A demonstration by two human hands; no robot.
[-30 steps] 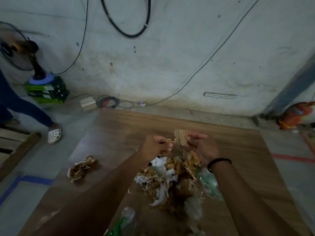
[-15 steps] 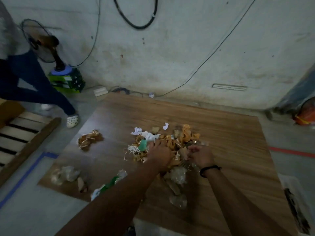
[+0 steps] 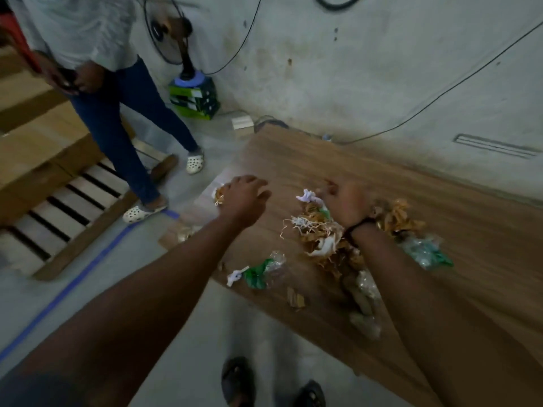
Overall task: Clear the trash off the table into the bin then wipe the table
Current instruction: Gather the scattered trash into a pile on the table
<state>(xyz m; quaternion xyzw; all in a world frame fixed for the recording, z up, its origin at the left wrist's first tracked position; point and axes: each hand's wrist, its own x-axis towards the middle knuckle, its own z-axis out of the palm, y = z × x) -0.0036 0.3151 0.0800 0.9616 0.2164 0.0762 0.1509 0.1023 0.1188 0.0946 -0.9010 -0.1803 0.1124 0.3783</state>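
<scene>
The left hand is hovering over the left edge of the wooden table with its fingers loose and slightly spread, holding nothing. A small clump of brown and white scraps is lying just to the left of those fingers, partly hidden behind the knuckles. The right hand is sitting back-up over the main heap of trash, a black wristband circling its wrist. Its fingers are pointing away and are blurred (I cannot tell whether they are pinching anything or lying slack). A crumpled white paper is lying just left of the right fingertips, and the heap of brown shreds is spreading from beneath the palm back along the forearm. Between the two forearms, nearer the body than either set of fingers, a green and clear wrapper is resting close to the table's near edge, with a cardboard scrap just to its right. Clear plastic bags are lying alongside the right forearm, and green plastic is showing well right of the wrist. Beyond the left fingers, on the floor, another person in jeans is standing beside a wooden pallet, with a fan near the wall.
</scene>
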